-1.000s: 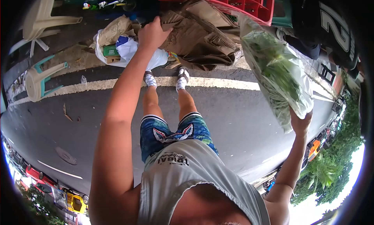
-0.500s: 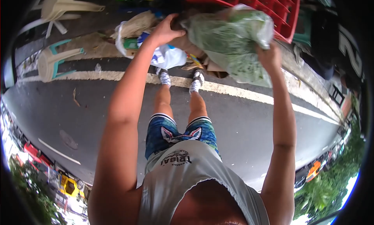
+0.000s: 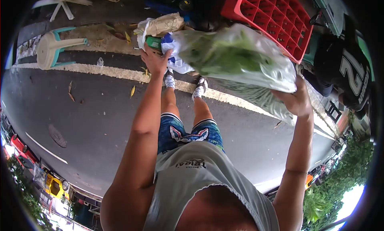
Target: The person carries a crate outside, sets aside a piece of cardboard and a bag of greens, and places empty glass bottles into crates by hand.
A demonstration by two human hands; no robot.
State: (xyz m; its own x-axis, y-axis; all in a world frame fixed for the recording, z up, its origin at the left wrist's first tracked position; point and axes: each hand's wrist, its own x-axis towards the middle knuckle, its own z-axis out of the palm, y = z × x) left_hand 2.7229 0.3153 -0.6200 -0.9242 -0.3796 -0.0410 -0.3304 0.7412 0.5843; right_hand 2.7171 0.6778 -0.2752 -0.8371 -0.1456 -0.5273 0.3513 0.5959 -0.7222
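My right hand [image 3: 298, 100] is closed around one end of a clear plastic bag [image 3: 244, 57] full of leafy greens. The bag is blurred and stretches leftward in the air, over my feet and the curb side. My left hand [image 3: 155, 60], its fingers spread, is in front of a white and blue plastic bag [image 3: 178, 65] and a green pack [image 3: 153, 42]. Whether it touches them I cannot tell. A crumpled brown paper bag [image 3: 165, 24] lies just beyond, beside the pack.
A red divided crate [image 3: 276, 21] stands at the upper right, close to the greens. A person in a black shirt [image 3: 348, 71] is at the far right. At the left is a beige and teal stool [image 3: 50, 51]. A white line [image 3: 116, 73] runs along the asphalt by my feet.
The bag of greens has swung right and toward me with my right hand. My left hand has come away from near the bag, down to the left, and its fingers are spread.
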